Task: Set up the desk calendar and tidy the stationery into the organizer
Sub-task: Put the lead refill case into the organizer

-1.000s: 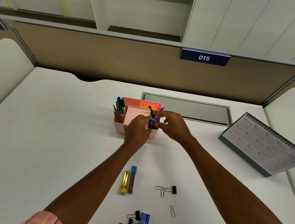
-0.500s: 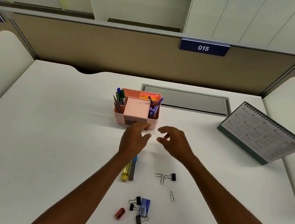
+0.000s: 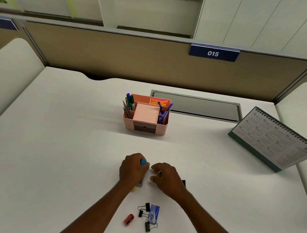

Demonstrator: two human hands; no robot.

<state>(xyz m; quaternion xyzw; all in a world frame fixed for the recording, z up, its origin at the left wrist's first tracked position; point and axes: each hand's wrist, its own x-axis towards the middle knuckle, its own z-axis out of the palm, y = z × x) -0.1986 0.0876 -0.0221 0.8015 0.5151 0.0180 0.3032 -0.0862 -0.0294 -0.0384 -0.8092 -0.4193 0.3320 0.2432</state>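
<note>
Head view: left hand grips blue-capped tube on white worktop

Fingers [image 3: 137,156] of the left hand [image 3: 133,171] curl down around a slim grey tube [image 3: 141,182]. Its blue cap pokes out beside the knuckles, and its lower end shows under the palm. A sliver of a yellow item [image 3: 134,189] shows beneath the wrist; what it is cannot be told. Just beside it, the right hand [image 3: 168,180] hovers low with its fingers [image 3: 155,168] loosely curled, and nothing can be seen in them. The edge of a black clip [image 3: 183,183] peeks out behind that hand.

Nearer the person lie a red sharpener [image 3: 128,219], three black binder clips [image 3: 146,207] and a small blue box [image 3: 153,214]. The clips and the box are bunched together, with the sharpener a little apart on the left.

Well beyond the hands, at the middle of the worktop [image 3: 49,142], stands the pink organizer [image 3: 128,125]. Pens and pencils [image 3: 130,103] stand upright in its left compartment, and purple and orange items sit in its right side. The desk calendar [image 3: 275,141] stands propped on the far right, its spiral edge uppermost. Behind the organizer, a grey hatch [image 3: 196,106] is set into the worktop, and a blue plate reading 015 [image 3: 213,53] hangs on the partition.
</note>
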